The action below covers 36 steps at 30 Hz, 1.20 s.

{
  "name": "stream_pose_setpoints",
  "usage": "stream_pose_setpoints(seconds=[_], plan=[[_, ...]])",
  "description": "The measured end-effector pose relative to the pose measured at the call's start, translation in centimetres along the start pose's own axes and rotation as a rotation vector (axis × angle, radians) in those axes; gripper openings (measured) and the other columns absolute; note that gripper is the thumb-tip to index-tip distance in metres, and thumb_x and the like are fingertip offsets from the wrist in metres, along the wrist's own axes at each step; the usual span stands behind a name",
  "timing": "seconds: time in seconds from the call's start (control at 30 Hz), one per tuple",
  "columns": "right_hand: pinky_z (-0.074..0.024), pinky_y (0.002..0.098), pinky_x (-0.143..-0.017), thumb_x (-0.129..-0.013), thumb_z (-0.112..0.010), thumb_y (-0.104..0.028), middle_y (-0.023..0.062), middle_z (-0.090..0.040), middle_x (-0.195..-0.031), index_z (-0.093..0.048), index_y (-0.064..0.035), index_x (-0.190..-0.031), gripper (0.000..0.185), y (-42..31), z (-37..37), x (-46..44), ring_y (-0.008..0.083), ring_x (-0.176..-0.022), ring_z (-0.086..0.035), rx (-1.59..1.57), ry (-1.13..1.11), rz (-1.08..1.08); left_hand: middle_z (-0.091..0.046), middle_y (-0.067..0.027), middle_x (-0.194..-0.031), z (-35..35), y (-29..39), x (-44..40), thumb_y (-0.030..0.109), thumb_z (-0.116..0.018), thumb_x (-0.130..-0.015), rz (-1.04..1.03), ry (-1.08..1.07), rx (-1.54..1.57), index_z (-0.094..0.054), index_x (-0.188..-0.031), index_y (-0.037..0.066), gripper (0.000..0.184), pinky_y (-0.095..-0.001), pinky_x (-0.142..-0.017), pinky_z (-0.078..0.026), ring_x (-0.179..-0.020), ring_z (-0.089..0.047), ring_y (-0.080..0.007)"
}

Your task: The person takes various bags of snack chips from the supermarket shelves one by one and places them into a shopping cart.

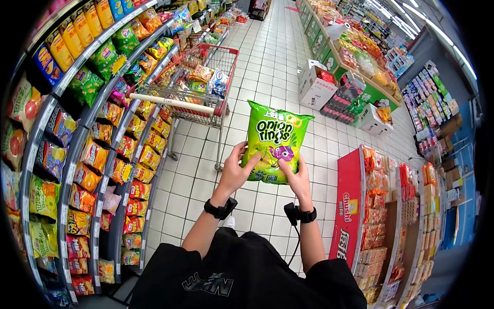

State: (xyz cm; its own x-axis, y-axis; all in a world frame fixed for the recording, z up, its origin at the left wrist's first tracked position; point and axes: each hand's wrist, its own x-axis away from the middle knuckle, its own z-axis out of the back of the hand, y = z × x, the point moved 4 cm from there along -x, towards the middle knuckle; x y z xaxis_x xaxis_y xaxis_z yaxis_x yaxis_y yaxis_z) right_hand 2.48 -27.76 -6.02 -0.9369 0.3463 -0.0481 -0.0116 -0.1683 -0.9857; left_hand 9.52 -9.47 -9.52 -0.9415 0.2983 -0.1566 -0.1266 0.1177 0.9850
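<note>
A green bag of onion rings (276,139) is held upright in front of me over the aisle, its printed front facing me. My left hand (235,169) grips its lower left side, thumb across the front. On the lower right side, my right hand (297,177) grips it the same way, thumb on the front and fingers behind, mostly hidden. Both wrists wear black straps with small devices. Just beyond the bag to the left stands a shopping cart (181,103) with several snack packets (208,77) inside.
Shelves of bagged snacks (87,175) line my left side. To the right is a red-sided shelf (350,206) of packaged goods. Farther ahead are a white carton (316,90), stacked dark bottles (343,98) and a long produce stand (355,56). Tiled floor (262,51) runs between.
</note>
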Motion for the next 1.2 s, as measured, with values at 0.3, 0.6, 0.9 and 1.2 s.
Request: stream_pose_setpoints(seconds=[0.3,0.6,0.9,1.2], plan=[[-0.0507,0.0273,-0.079,-0.086,-0.072,-0.020,0.0094,-0.067,-0.101,-0.057,0.0027,-0.116,0.040,2.7,1.5,-13.8,0.0134,-0.089,-0.062,-0.024,-0.078,0.012,-0.059,-0.0179,-0.119,-2.0,-2.5,-11.9,0.028,-0.068,-0.090,0.043,0.013,-0.077,-0.043,-0.131,-0.009,0.060,-0.0328,-0.097,-0.044,-0.111,-0.057,-0.0215],[-0.0510,0.0277,-0.078,-0.086,-0.072,-0.021,0.0099,-0.067,-0.103,-0.057,0.0036,-0.117,0.042,4.8,6.0,-33.2,0.0135,-0.088,-0.062,-0.114,-0.214,0.022,-0.064,-0.0191,-0.109,-7.7,-5.5,-27.8,0.032,-0.067,-0.090,-0.036,0.184,-0.196,-0.045,-0.129,-0.007,0.059,-0.0335,-0.086,-0.049,-0.101,-0.063,-0.0228],[-0.0514,0.0273,-0.077,-0.086,-0.072,-0.022,0.0092,-0.067,-0.102,-0.057,0.0030,-0.118,0.043,5.7,9.2,-50.4,0.0130,-0.087,-0.063,-0.124,-0.366,0.003,-0.061,-0.0204,-0.113,-12.2,-6.8,-42.3,0.032,-0.064,-0.092,0.009,0.267,-0.223,-0.036,-0.137,-0.005,0.064,-0.0339,-0.086,-0.049,-0.099,-0.063,-0.0234],[-0.0532,0.0304,-0.079,-0.083,-0.076,-0.025,0.0163,-0.063,-0.111,-0.033,0.0037,-0.141,0.078,6.5,1.1,-62.1,0.0196,-0.094,-0.065,-0.132,-0.555,0.008,-0.053,-0.0173,-0.130,-6.4,-8.9,-50.8,0.020,-0.058,-0.097,0.037,0.388,-0.103,-0.026,-0.146,-0.002,0.063,-0.0306,-0.094,-0.046,-0.112,-0.057,-0.0185]])
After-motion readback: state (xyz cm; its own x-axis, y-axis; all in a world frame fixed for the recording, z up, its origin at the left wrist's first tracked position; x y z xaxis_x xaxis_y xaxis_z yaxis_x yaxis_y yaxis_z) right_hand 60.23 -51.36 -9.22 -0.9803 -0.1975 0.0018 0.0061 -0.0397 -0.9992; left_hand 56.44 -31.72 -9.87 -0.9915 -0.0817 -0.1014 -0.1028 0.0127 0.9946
